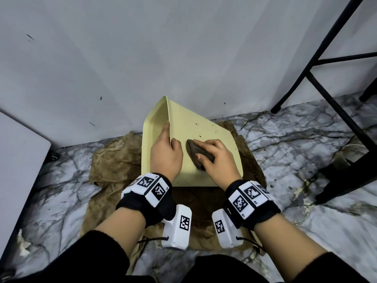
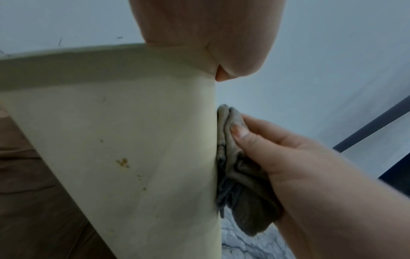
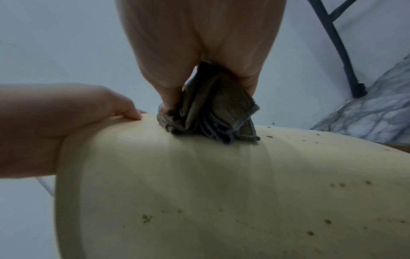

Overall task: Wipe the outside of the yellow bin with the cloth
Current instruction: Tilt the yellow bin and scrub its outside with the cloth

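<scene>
While the pale yellow plastic bin [image 1: 195, 139] lies tipped on its side on a crumpled brown sheet [image 1: 114, 160] spread over the marbled grey floor [image 1: 295, 144], the left hand [image 1: 166, 154] steadies it, thumb over one face and fingers wrapped round the bin's upper edge. The right hand [image 1: 214, 158] has its fingers curled over a folded dark grey cloth [image 1: 199, 155], pressed flat against the upturned side, where brown specks dot the plastic towards the base. A pale wall [image 1: 142, 58] stands just behind, and a black metal frame [image 1: 326, 78] stands to the right.

From the left wrist, the cloth [image 2: 235, 168] sits bunched against the bin's side wall [image 2: 122, 140], which carries a yellowish stain.

From the right wrist, the cloth [image 3: 213, 115] rests on the curved wall [image 3: 199, 192] with specks showing beside it and below it.

I'd worry that the light bin could roll or skid on the loose sheet if the steadying grip slackens under a hard stroke. The bunched cloth may also smear grime rather than lift it.
</scene>
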A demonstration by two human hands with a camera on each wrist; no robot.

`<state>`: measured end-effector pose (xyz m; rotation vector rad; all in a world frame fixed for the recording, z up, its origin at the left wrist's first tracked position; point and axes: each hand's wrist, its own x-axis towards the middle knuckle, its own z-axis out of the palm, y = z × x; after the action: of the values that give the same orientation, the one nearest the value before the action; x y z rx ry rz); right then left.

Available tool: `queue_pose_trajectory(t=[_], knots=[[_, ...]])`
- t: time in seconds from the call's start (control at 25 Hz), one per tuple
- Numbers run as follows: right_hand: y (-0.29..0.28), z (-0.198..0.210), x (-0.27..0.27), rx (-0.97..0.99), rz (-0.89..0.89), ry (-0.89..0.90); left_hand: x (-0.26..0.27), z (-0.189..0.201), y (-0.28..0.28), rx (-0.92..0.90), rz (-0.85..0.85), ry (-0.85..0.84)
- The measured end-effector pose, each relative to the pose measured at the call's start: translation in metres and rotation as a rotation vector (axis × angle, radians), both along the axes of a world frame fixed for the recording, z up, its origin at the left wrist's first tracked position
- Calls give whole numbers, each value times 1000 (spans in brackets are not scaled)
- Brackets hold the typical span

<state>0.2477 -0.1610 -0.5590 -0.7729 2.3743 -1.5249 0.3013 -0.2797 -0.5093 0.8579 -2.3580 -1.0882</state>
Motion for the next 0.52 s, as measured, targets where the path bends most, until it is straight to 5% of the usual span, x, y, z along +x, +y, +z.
queue_pose_trajectory(t=[0.52], knots=[[58, -59, -36, 221, -272, -275, -1, -4, -3, 35, 32, 9]])
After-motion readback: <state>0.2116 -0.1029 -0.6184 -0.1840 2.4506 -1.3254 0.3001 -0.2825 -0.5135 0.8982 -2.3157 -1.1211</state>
